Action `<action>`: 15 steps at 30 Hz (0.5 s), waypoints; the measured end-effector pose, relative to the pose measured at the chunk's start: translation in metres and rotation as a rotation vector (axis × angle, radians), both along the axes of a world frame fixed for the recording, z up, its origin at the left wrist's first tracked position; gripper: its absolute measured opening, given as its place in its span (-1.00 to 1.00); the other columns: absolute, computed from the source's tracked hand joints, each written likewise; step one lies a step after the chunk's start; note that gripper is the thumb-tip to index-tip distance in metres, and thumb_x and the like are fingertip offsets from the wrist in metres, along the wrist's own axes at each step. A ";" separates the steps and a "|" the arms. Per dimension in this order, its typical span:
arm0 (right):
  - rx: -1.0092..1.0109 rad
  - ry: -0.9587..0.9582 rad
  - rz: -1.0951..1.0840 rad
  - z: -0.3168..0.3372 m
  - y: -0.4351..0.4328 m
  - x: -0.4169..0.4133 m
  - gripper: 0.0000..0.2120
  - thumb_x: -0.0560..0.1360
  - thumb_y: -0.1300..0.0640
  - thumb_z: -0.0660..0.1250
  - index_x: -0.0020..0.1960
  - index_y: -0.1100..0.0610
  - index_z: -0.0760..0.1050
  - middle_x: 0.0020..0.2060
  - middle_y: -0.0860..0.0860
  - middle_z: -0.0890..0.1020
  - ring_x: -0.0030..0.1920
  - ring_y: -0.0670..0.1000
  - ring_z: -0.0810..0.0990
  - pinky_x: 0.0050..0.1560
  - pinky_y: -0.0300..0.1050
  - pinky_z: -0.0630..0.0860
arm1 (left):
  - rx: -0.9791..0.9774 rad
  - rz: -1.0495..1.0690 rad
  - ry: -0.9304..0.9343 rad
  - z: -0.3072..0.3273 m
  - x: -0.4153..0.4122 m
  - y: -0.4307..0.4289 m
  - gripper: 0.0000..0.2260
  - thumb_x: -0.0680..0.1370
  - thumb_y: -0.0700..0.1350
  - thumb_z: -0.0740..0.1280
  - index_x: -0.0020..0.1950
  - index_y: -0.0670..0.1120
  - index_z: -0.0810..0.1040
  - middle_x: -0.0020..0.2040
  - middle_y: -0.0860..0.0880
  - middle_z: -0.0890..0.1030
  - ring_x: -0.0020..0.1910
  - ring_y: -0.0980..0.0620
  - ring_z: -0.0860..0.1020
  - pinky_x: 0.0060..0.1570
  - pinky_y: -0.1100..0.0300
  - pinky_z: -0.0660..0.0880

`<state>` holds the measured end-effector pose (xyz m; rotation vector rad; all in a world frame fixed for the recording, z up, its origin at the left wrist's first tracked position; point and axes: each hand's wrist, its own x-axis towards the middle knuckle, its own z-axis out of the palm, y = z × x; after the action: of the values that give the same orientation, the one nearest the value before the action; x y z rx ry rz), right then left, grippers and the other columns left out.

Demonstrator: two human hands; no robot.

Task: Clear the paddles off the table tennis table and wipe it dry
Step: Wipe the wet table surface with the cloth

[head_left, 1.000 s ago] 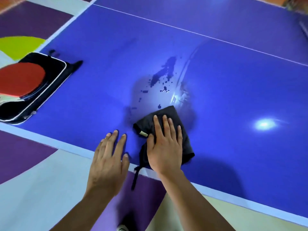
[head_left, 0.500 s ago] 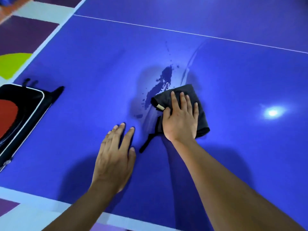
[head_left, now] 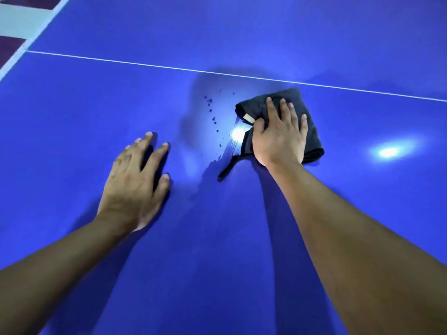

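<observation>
A folded dark grey cloth (head_left: 312, 131) lies on the blue table tennis table (head_left: 96, 105), just below its white centre line (head_left: 145, 64). My right hand (head_left: 280, 134) presses flat on the cloth, fingers spread and straight. A short strap of the cloth (head_left: 226, 169) trails toward me. Several small water drops (head_left: 211, 110) and a thin wet film sit left of the cloth. My left hand (head_left: 135, 187) rests flat on the table, to the left of the cloth and nearer me, holding nothing. No paddles are in view.
The table's left edge with its white border (head_left: 17, 53) shows at the upper left, with purple and pale floor beyond it. A bright lamp reflection (head_left: 389, 151) glares on the surface right of the cloth.
My right hand has pushed the cloth farther away across the wet patch, up to the centre line. The big puddle is now only scattered drops. The black paddle case has left the view.
</observation>
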<state>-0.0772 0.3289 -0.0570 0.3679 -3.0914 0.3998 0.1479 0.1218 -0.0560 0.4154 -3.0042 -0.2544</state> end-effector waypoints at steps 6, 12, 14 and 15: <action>0.023 -0.009 0.020 0.001 -0.028 -0.092 -0.42 0.66 -0.09 -0.06 0.67 -0.05 0.05 0.66 0.03 0.09 0.65 0.02 -0.02 0.63 0.14 -0.19 | 0.096 0.035 -0.066 0.000 -0.002 0.000 -0.44 0.64 0.11 0.00 0.63 -0.03 0.19 0.65 -0.06 0.14 0.64 -0.08 0.07 0.59 -0.02 0.02; 0.036 -0.001 0.073 0.000 -0.050 -0.139 -0.42 0.66 -0.07 -0.08 0.67 -0.05 0.05 0.66 0.02 0.09 0.65 0.01 -0.02 0.63 0.14 -0.18 | 0.117 0.044 -0.076 -0.001 -0.003 -0.001 -0.46 0.66 0.08 0.00 0.64 -0.01 0.19 0.65 -0.03 0.13 0.65 -0.06 0.06 0.58 -0.07 0.07; 0.039 0.008 0.094 -0.001 -0.052 -0.145 -0.42 0.65 -0.07 -0.08 0.67 -0.05 0.06 0.66 0.02 0.10 0.65 0.01 -0.02 0.63 0.14 -0.18 | 0.117 0.038 -0.071 -0.002 -0.003 -0.003 -0.46 0.66 0.07 0.00 0.64 -0.02 0.20 0.65 -0.03 0.14 0.65 -0.06 0.05 0.58 -0.05 0.05; 0.044 0.009 0.103 -0.001 -0.052 -0.146 -0.42 0.65 -0.06 -0.09 0.67 -0.04 0.05 0.66 0.02 0.09 0.65 0.01 -0.02 0.63 0.14 -0.18 | 0.116 0.036 -0.069 -0.002 -0.003 -0.004 -0.46 0.66 0.07 0.01 0.64 -0.03 0.20 0.65 -0.04 0.14 0.65 -0.06 0.05 0.58 -0.05 0.05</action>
<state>-0.2229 0.2765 -0.0579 0.5303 -3.0854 0.3303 0.1453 0.1181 -0.0577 0.4976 -3.0553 -0.4220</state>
